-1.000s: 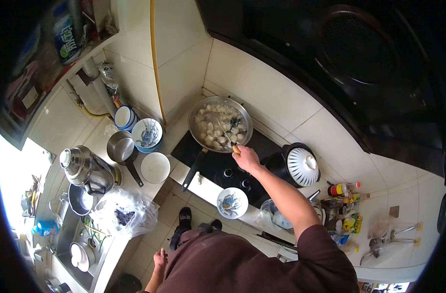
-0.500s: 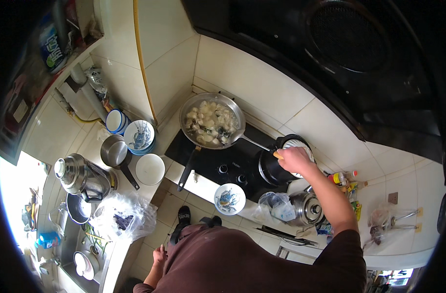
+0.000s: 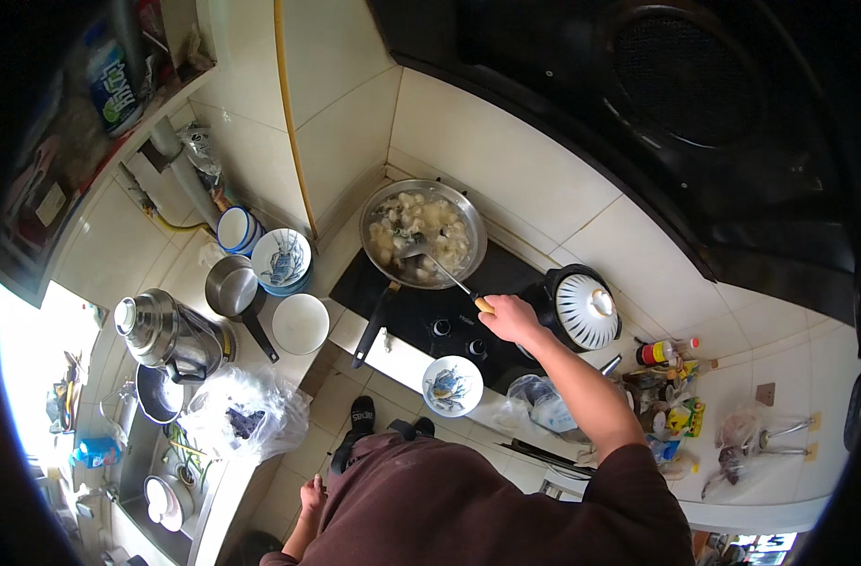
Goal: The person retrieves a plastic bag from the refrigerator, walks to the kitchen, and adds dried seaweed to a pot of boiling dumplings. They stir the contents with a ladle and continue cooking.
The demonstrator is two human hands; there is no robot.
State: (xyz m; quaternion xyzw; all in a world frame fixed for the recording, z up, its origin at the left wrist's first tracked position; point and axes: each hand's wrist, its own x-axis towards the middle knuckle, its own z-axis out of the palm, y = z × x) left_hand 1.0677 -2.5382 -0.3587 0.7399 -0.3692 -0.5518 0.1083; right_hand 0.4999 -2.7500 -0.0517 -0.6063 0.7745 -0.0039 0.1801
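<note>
Low in the frame, left of centre, your left hand point(image 3: 312, 492) hangs with fingers loosely curled; you cannot tell whether it grips anything. Just below centre, a patterned bowl point(image 3: 453, 400) sits on the desk point(image 3: 400, 360). Above, your right hand point(image 3: 511, 319) is closed around the ladle point(image 3: 454, 277), whose head dips among pale food pieces point(image 3: 438, 220) in the pan point(image 3: 478, 228), upper centre.

I'm in a kitchen: a wide pan point(image 3: 477, 226) of food point(image 3: 440, 222) sits on the black stove point(image 3: 411, 316) in front of me, under a dark range hood point(image 3: 591, 113). To my left are a sink point(image 3: 177, 543) with dishes point(image 3: 169, 505) in it and stacked bowls point(image 3: 284, 259) on a table point(image 3: 292, 365); the tiled walls point(image 3: 515, 160) are pale.
</note>
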